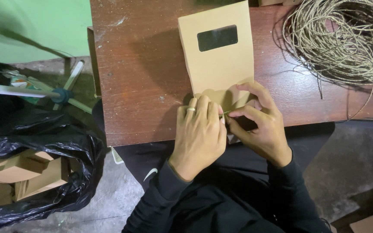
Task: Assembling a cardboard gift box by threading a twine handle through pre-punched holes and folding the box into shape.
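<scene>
- The left hand [199, 131] is seen curled shut, knuckles up, with a ring on one finger; its fingertips are pinched on a thin strand of twine [226, 112] at the near end of a paper bag [219, 64].
- The right hand [260, 125] is held partly closed, thumb and forefinger pinched on the same strand, just beside the left hand and touching it at the fingertips.
- The bag, brown and flat with a dark rectangular window, is laid lengthwise on the wooden table [139, 77], its near end tucked under both hands at the table's front edge.
- Both forearms are covered by dark sleeves.
- A loose coil of twine [346, 39] is lying on the table to the right, well apart from the hands.
- On the floor to the left, a black plastic sack [65, 146] is seen holding folded brown cardboard boxes [18, 172].
- Behind the sack, a pole with a blue grip [22, 91] is lying near a green wall.
</scene>
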